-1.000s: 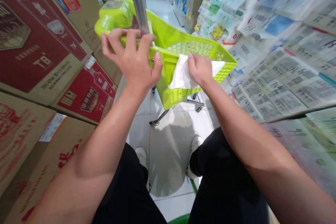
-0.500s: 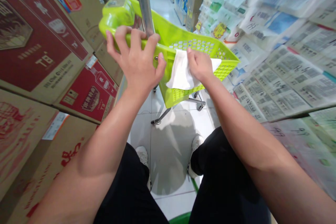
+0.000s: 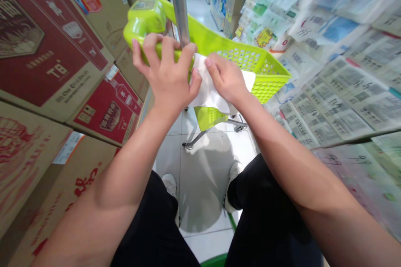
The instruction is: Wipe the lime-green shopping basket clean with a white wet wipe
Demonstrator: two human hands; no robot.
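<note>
A lime-green plastic shopping cart (image 3: 269, 76) stands on wheels in front of me. My left hand (image 3: 166, 75) is closed around its near rim, just below a grey metal pole (image 3: 180, 4). My right hand (image 3: 226, 77) presses a white cloth (image 3: 206, 91) flat against the near wall of the cart, right beside my left hand. The fingers of my right hand lie on the cloth, and the cloth hangs down over the rim. A green handle block (image 3: 145, 14) sits at the cart's far left corner.
Stacked cardboard cartons (image 3: 53, 62) with red printing line the left side. Shelves of packaged goods in pale wrappers (image 3: 338, 75) fill the right. The white tiled floor (image 3: 203, 175) runs between them, with my shoes and black trousers below.
My right hand has slid the white cloth leftward along the cart's rim until it nearly meets my left hand. The left hand stays clamped on the rim.
</note>
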